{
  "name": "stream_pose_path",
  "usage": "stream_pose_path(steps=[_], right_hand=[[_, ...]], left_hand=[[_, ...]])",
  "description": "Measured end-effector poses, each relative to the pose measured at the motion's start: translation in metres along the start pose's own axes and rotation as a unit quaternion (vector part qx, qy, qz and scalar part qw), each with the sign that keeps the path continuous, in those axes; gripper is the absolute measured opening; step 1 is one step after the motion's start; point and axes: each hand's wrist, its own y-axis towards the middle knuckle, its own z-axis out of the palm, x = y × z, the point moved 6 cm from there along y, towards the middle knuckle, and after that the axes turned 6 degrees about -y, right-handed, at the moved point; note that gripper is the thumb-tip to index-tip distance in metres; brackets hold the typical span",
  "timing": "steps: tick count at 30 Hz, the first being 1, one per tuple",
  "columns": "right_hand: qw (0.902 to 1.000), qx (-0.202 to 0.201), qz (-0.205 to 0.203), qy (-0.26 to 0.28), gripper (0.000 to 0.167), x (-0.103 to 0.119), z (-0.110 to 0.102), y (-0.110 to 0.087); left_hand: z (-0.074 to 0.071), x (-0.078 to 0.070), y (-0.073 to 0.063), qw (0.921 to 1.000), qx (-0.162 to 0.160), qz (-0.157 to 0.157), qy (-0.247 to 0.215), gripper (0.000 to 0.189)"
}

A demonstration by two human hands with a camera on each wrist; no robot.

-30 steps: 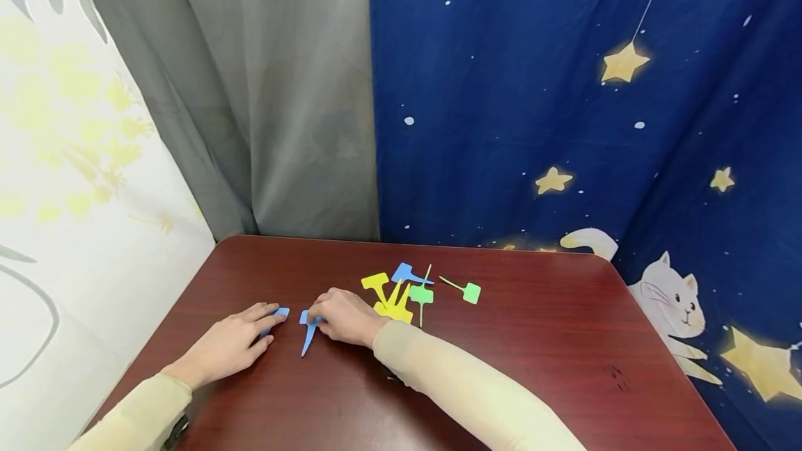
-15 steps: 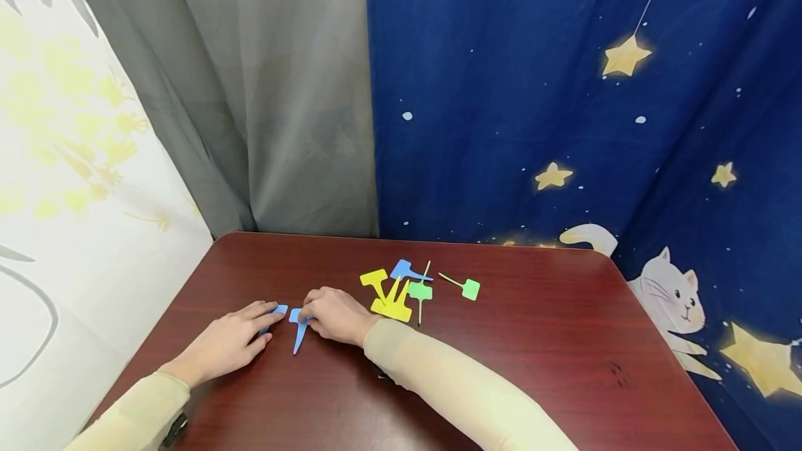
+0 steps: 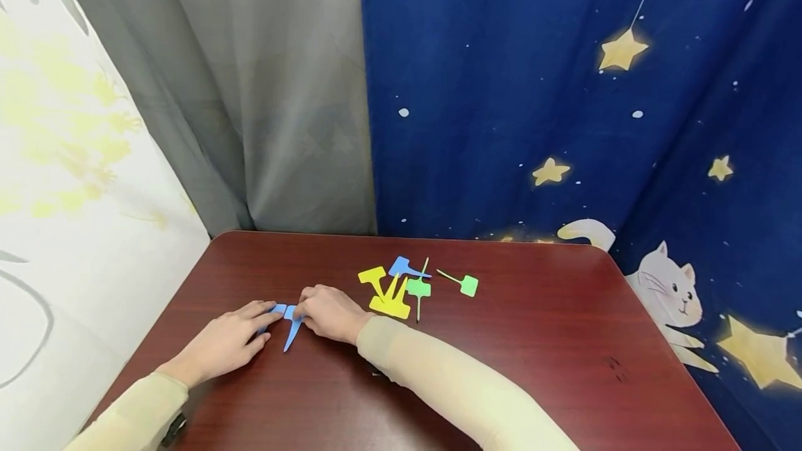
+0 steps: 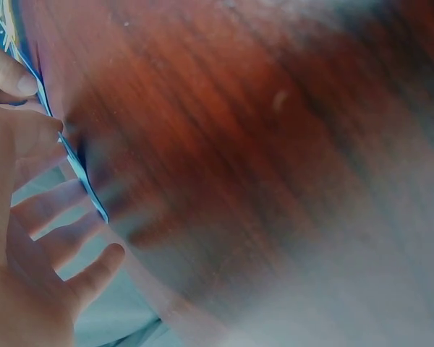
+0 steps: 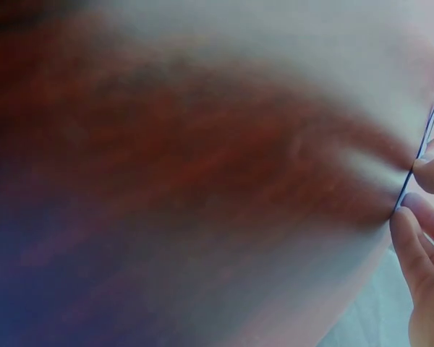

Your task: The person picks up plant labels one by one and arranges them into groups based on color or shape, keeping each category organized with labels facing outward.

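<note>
My right hand [image 3: 328,313] holds the second blue tag [image 3: 292,329] by the end of its head, fingers curled down onto it. It has slid that tag toward nine o'clock: a second ago a plain gap parted it from the first blue tag [image 3: 280,307], and now the heads lie edge to edge, though I can't tell if they touch. My left hand [image 3: 228,345] has stayed put, fingers nearly straight, pressing on the first blue tag and covering most of it. I'd judge the pair all but lined up, heads in one row, the second's spike pointing to seven o'clock.

Toward two o'clock from my right hand is a cluster that hasn't been disturbed: overlapping yellow tags [image 3: 390,307], green [image 3: 418,287] beside them with spikes going both ways, so perhaps two, and a third blue tag [image 3: 399,267] behind. A lone green tag [image 3: 468,286] lies apart, just short of three.

The table [image 3: 501,367] is glossy red-brown wood grain, with a dark smudge [image 3: 617,369] past three o'clock. Beyond it, a grey curtain [image 3: 301,103] hangs at twelve, a starry blue curtain [image 3: 489,103] from one onward, and a pale printed cloth [image 3: 75,249] at ten.
</note>
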Motion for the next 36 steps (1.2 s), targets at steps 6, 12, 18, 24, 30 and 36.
stream_pose_path(steps=[6, 12, 18, 24, 30, 36], right_hand=[[0.9999, 0.007, -0.008, 0.001, 0.023, 0.003, 0.003, 0.004], [0.9998, -0.003, -0.009, 0.015, 0.024, 0.000, -0.003, -0.001], [0.9999, -0.008, -0.007, 0.001, 0.026, -0.012, -0.014, -0.005], [0.9990, 0.008, -0.022, -0.039, 0.026, -0.037, -0.022, -0.021], [0.9964, 0.013, -0.035, -0.076, 0.026, -0.070, -0.032, -0.045], [0.9955, 0.018, -0.023, -0.090, 0.029, -0.102, -0.041, -0.061]], left_hand=[[-0.002, 0.002, -0.006, 1.0000, 0.005, -0.007, -0.004, 0.040], [-0.002, 0.000, -0.003, 0.9999, -0.006, 0.006, -0.011, 0.041], [-0.005, -0.007, 0.001, 0.9994, -0.014, 0.027, -0.015, 0.042], [0.000, -0.017, 0.003, 0.9988, -0.003, 0.040, -0.027, 0.045], [0.003, -0.029, 0.003, 0.9980, -0.004, 0.048, -0.042, 0.046], [0.005, -0.034, 0.004, 0.9980, 0.000, 0.049, -0.041, 0.048]])
